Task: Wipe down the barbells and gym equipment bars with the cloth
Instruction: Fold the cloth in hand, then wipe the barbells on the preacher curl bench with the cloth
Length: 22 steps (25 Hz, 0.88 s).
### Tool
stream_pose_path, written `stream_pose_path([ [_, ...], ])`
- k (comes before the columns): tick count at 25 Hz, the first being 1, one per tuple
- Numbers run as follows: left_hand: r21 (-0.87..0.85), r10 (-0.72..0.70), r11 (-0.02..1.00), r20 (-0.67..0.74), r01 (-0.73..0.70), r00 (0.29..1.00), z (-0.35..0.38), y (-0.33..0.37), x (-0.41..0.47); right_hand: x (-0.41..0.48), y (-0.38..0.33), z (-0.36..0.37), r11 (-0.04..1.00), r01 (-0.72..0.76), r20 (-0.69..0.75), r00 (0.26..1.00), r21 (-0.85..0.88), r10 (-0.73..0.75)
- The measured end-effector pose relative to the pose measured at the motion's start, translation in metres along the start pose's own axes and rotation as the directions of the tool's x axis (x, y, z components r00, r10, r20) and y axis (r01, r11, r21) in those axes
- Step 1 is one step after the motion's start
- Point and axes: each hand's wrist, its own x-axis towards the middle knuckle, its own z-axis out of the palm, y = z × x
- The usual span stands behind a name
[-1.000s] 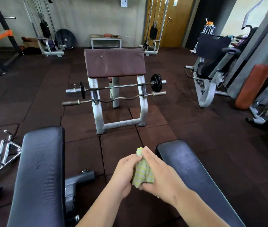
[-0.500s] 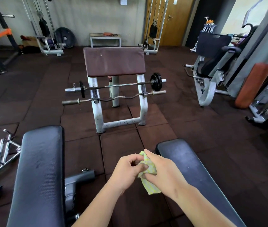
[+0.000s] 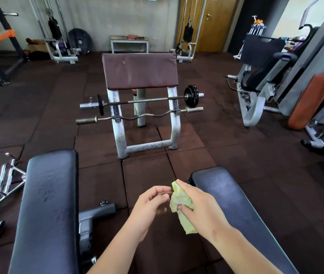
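A yellow-and-white checked cloth (image 3: pixel 180 200) is bunched in my right hand (image 3: pixel 198 206), low in the middle of the view. My left hand (image 3: pixel 149 206) hovers just left of it with fingers apart, holding nothing. Ahead stands a preacher curl bench with a maroon pad (image 3: pixel 140 70) on a white frame. Its rack holds two bars: a straight barbell (image 3: pixel 147 99) with a black plate at each end, and below it a wavy curl bar (image 3: pixel 137 116) without plates. Both hands are well short of the bars.
Two black padded benches flank my arms, one at the left (image 3: pixel 48 204) and one at the right (image 3: pixel 236 204). A chrome cable handle (image 3: pixel 7 178) lies on the floor at the far left. Weight machines (image 3: pixel 265 76) stand at the right; cable stations line the back wall.
My left hand has let go of the cloth and drawn a little to the left. The cloth now hangs from my right hand alone, partly unfolded.
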Motion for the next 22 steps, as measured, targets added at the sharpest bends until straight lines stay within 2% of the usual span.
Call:
stream_pose_path([
  [2, 0.145, 0.052, 0.988, -0.027, -0.047, 0.998, -0.011, 0.0, 0.002, 0.005, 0.004, -0.001, 1.0, -0.015, -0.01, 1.0, 0.002, 0.015],
  [7, 0.343, 0.172, 0.928, -0.04, -0.148, 0.984, -0.028, -0.008, 0.016, 0.02, 0.012, -0.004, 0.999, -0.041, -0.009, 0.999, 0.005, 0.041],
  [10, 0.463, 0.235, 0.867, -0.051, -0.186, 0.971, -0.028, -0.01, 0.032, 0.036, 0.018, -0.008, 0.998, -0.061, -0.007, 0.998, 0.015, 0.061],
  [13, 0.596, 0.332, 0.765, -0.04, -0.244, 0.943, -0.025, -0.006, 0.051, 0.059, 0.032, -0.013, 0.997, -0.076, -0.001, 0.997, 0.026, 0.076],
  [16, 0.72, 0.364, 0.657, -0.046, -0.221, 0.93, -0.026, -0.001, 0.078, 0.094, 0.049, -0.017, 0.997, -0.078, 0.021, 0.997, 0.026, 0.077],
  [18, 0.757, 0.376, 0.62, -0.058, -0.204, 0.925, -0.03, 0.005, 0.105, 0.127, 0.058, -0.017, 0.998, -0.058, 0.057, 0.997, 0.011, 0.057],
  [22, 0.772, 0.354, 0.626, -0.154, -0.111, 0.922, -0.041, 0.026, 0.167, 0.207, 0.074, -0.02, 1.0, -0.006, 0.128, 0.992, 0.011, 0.004],
])
